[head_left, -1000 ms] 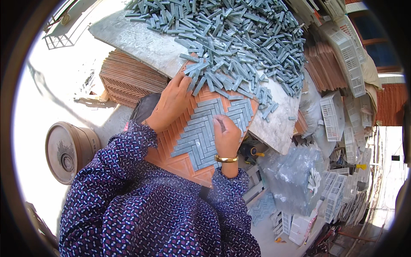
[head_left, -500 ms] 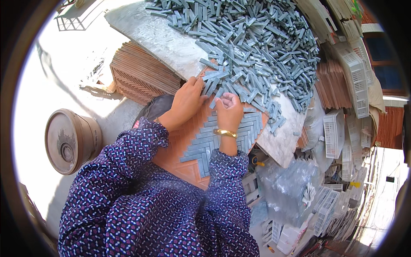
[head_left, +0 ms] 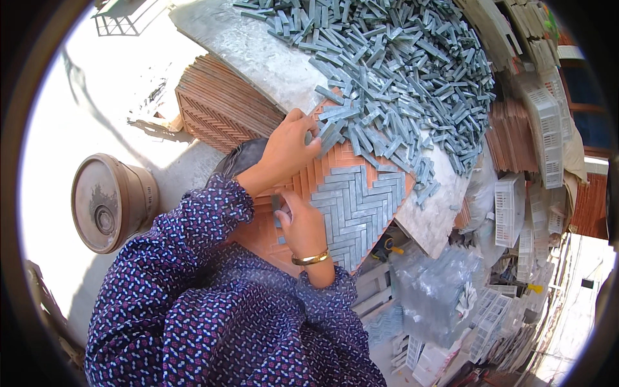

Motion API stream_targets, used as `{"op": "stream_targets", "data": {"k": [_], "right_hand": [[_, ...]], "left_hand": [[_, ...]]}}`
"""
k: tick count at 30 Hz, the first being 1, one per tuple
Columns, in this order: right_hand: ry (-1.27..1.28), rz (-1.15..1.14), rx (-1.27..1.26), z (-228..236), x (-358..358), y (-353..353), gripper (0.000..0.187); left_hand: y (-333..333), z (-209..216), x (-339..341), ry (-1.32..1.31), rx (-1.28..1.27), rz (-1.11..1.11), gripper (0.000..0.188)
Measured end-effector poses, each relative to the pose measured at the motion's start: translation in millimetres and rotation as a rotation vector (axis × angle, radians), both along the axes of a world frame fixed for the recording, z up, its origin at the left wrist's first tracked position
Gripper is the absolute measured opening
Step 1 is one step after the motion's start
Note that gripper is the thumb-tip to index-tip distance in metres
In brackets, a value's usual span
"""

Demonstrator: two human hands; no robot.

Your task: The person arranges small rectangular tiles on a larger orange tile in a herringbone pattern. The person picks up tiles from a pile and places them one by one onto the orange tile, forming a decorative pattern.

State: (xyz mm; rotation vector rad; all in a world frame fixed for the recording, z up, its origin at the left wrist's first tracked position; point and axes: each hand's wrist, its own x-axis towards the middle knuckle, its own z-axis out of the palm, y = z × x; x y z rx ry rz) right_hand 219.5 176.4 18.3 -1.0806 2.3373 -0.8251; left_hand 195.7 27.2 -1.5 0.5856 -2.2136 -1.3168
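An orange tray (head_left: 338, 156) with herringbone slots lies tilted before me. Grey tile strips (head_left: 361, 201) fill its right part in a zigzag pattern. My left hand (head_left: 289, 149) is closed over the tray's far left edge, pinching a grey strip (head_left: 309, 137) beside the loose ones. Nearer to me, my right hand (head_left: 303, 229) is closed at the tray's left part. Its thumb and fingers hold a small grey strip (head_left: 277, 204), partly hidden, low over the slots.
A large heap of loose grey strips (head_left: 412, 71) spreads over a pale board (head_left: 238, 42) beyond the tray. Stacked orange trays (head_left: 225, 103) stand at left, near a lidded bucket (head_left: 109, 203). White plastic crates (head_left: 509, 209) and a plastic-wrapped bundle (head_left: 435, 290) are at right.
My right hand has moved from the heap's edge leftward and nearer to me over the tray, uncovering more laid strips. My left hand stays near the loose strips. The view has shifted slightly.
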Motion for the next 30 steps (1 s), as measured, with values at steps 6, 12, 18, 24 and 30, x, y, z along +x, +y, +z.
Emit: {"op": "stream_targets", "data": {"k": [6,12,18,24,30], "right_hand": [[0.113,0.072,0.003,0,-4,-1,0.038],[0.114,0.132,-0.015,2,-6,7,0.04],[0.184,0.156,-0.04,-5,1,17,0.042],[0.127,0.048,-0.16,0,9,18,0.044],[0.118,-0.046,-0.231,-6,11,36,0.038]], "left_hand": [[-10,22,76,-0.029,0.026,-0.137,0.015],[6,-6,135,-0.09,-0.44,-0.177,0.019],[18,-4,149,-0.147,-0.418,-0.205,0.021],[16,-5,156,-0.19,-0.357,-0.236,0.025],[18,-3,167,-0.22,-0.355,-0.185,0.023]]}}
